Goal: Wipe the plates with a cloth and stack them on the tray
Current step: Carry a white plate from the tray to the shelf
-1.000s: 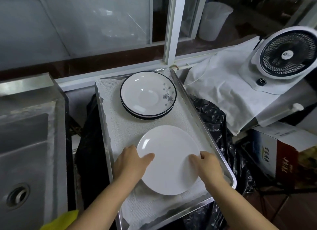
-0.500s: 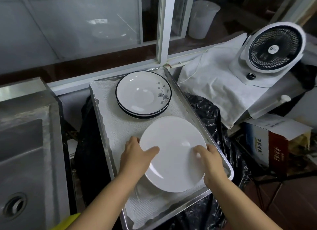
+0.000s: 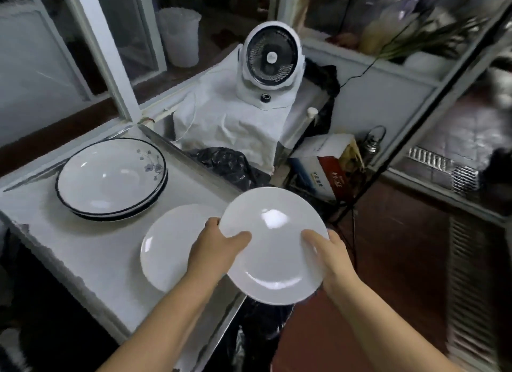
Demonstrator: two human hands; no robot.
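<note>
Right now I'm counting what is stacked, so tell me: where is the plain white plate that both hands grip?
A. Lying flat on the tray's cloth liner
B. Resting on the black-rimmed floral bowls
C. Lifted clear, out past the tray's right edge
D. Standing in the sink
C: the left hand and right hand hold the plain white plate in the air beyond the tray edge, while another white plate lies on the tray.

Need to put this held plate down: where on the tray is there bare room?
Tray liner is bare left of the plain plate, in front of the rimmed stack. The right edge is crowded by that plate.
</note>
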